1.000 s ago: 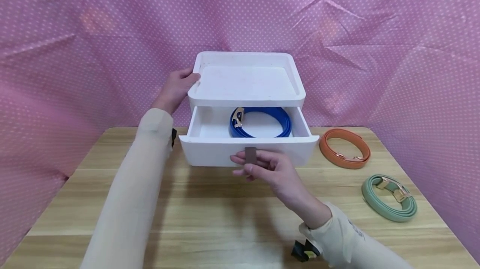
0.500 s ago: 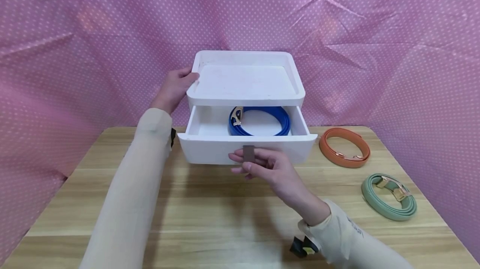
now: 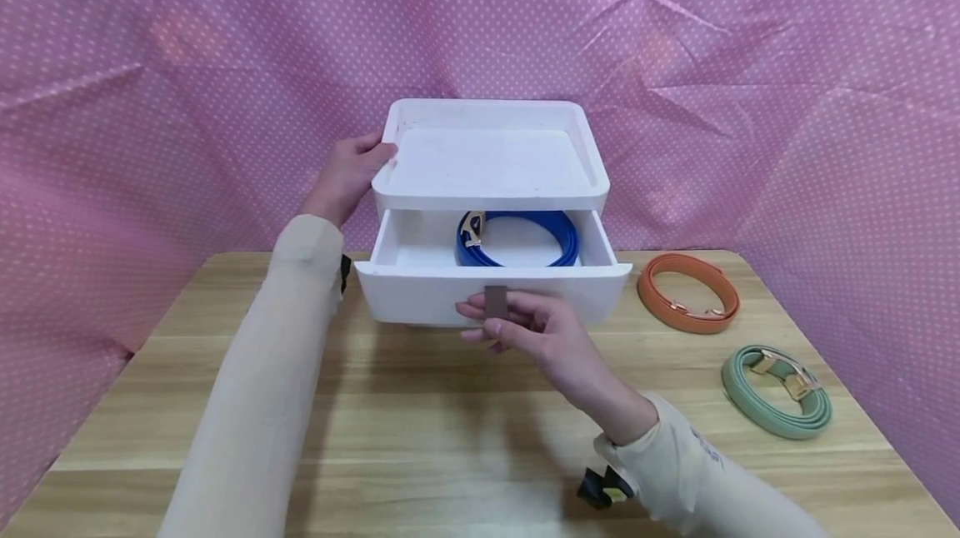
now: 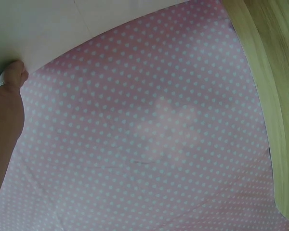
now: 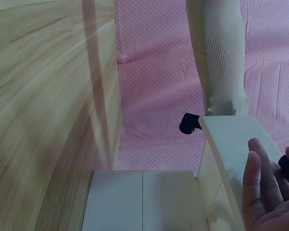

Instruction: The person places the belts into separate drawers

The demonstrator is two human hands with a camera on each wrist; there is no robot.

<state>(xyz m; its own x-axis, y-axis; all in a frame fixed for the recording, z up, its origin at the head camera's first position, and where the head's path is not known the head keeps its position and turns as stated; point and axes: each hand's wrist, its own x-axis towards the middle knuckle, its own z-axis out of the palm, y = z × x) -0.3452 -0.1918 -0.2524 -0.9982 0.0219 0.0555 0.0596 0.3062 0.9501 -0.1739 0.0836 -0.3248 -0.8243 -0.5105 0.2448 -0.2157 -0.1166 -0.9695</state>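
A white drawer box (image 3: 491,167) with a shallow tray top stands at the back of the table, its drawer (image 3: 420,298) pulled partly out. Inside the drawer lies a coiled blue belt (image 3: 566,236) with a gold buckle. My left hand (image 3: 345,176) grips the box's upper left rim, thumb on top and fingers hidden behind the side; the left wrist view catches only part of this hand (image 4: 12,82). At the drawer front, my right hand (image 3: 551,346) pinches the brown pull tab (image 3: 496,302) between thumb and fingers. The tab (image 5: 287,166) looks dark in the right wrist view.
To the right of the box, a coiled orange belt (image 3: 675,319) rests on the wooden table (image 3: 405,446). Nearer, by the right edge, lies a coiled green belt (image 3: 761,411) with gold fittings. Pink dotted cloth (image 3: 225,22) hangs behind and along both sides.
The drawer has slid very slightly inward, with my right hand moving along on the tab. My left hand keeps its hold on the rim. The belts on the table lie as before.
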